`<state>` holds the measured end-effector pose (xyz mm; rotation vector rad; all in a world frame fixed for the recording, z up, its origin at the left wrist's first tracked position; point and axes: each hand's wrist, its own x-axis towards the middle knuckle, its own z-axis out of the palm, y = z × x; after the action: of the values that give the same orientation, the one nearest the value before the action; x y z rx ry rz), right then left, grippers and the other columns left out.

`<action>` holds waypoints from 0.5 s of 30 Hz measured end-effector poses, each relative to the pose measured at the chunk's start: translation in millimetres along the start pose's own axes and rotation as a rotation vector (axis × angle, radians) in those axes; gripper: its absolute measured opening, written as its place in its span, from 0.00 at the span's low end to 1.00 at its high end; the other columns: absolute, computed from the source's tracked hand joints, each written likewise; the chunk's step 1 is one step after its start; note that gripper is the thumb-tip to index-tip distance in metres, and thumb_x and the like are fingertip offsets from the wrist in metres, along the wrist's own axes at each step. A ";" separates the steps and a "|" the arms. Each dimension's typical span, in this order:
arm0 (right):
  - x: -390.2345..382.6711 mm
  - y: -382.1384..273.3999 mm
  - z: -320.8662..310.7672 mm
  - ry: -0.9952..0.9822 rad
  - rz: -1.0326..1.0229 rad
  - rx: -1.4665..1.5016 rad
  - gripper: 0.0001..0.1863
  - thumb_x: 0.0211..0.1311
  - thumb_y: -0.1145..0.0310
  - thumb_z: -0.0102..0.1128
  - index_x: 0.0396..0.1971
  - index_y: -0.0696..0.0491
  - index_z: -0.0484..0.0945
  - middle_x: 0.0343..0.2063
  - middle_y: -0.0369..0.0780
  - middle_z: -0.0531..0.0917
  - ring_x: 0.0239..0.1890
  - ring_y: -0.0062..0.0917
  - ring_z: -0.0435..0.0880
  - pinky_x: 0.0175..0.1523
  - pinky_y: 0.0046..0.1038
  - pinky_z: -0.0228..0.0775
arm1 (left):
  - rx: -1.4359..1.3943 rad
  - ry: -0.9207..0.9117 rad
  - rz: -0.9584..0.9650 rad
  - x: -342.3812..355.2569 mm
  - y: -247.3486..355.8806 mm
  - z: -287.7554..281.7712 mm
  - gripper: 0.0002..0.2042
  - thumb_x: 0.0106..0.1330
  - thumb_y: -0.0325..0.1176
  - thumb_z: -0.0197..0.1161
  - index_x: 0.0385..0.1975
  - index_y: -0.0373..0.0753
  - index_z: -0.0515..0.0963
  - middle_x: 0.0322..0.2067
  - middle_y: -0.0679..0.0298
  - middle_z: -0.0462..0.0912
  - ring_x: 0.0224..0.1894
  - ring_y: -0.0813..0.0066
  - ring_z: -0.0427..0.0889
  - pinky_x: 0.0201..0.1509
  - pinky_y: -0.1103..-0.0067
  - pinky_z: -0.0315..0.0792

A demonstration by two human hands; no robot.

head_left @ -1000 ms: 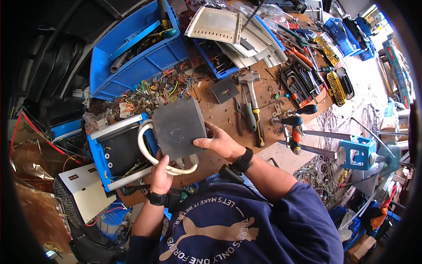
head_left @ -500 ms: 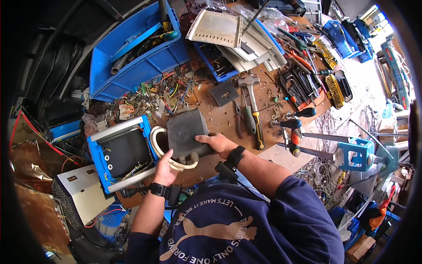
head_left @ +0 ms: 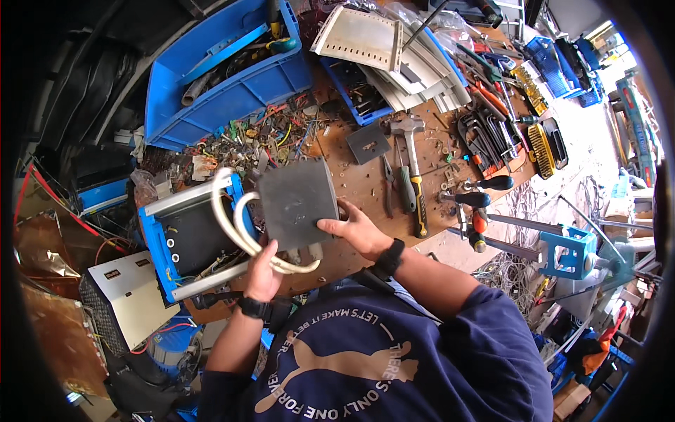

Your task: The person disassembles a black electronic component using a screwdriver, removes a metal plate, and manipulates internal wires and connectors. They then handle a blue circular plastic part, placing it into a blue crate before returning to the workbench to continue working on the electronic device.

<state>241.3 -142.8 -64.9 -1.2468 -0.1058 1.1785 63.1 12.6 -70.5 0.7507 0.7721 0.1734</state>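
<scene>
Above the near edge of the workbench I hold a flat dark grey box (head_left: 295, 200) with thick cream-coloured cables (head_left: 226, 221) bent in loops at its left. My right hand (head_left: 357, 228) grips the box's right edge, thumb on its top face and the other fingers partly hidden beneath. Closed round the cables near the box's lower left corner is my left hand (head_left: 264, 276). Partly behind the loops, a blue-and-silver open frame casing (head_left: 158, 246) with a black inside rests to the left.
A large blue crate (head_left: 232, 105) stands at the back left, with loose scrap (head_left: 260, 137) before it. Right of the box lie a hammer (head_left: 417, 186), pliers (head_left: 389, 186) and a dark plate (head_left: 367, 143). Metal panels (head_left: 362, 42) are stacked behind. A blue clamp-like fixture (head_left: 568, 253) juts out at right.
The dark grey box has been lifted and turned somewhat, so its top face shows more squarely. The cream cable loops have swung up and left over the frame casing.
</scene>
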 end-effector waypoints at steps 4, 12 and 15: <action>24.3 32.8 -12.6 0.033 0.297 -0.026 0.29 0.56 0.53 0.66 0.47 0.64 0.75 0.41 0.41 0.82 0.42 0.26 0.80 0.51 0.29 0.71 | -0.105 0.115 -0.223 11.0 -9.1 -0.2 0.18 0.67 0.39 0.55 0.52 0.34 0.72 0.48 0.59 0.79 0.49 0.63 0.78 0.56 0.68 0.70; 28.8 19.1 -13.8 -0.021 0.375 0.093 0.29 0.57 0.52 0.64 0.47 0.63 0.75 0.41 0.42 0.81 0.40 0.27 0.81 0.46 0.29 0.74 | -0.038 0.148 -0.260 25.2 3.0 -0.8 0.18 0.67 0.41 0.56 0.50 0.37 0.73 0.47 0.59 0.80 0.47 0.65 0.80 0.51 0.68 0.73; 26.7 5.6 -6.5 0.044 0.389 0.119 0.29 0.58 0.53 0.63 0.47 0.66 0.75 0.43 0.47 0.81 0.42 0.32 0.81 0.46 0.32 0.74 | 0.016 0.149 -0.295 30.0 13.3 2.0 0.19 0.67 0.45 0.55 0.50 0.38 0.73 0.45 0.60 0.80 0.44 0.65 0.81 0.46 0.68 0.76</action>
<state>254.1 -128.5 -85.4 -1.2185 0.2474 1.4669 87.6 33.3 -77.7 0.6358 1.0176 -0.0438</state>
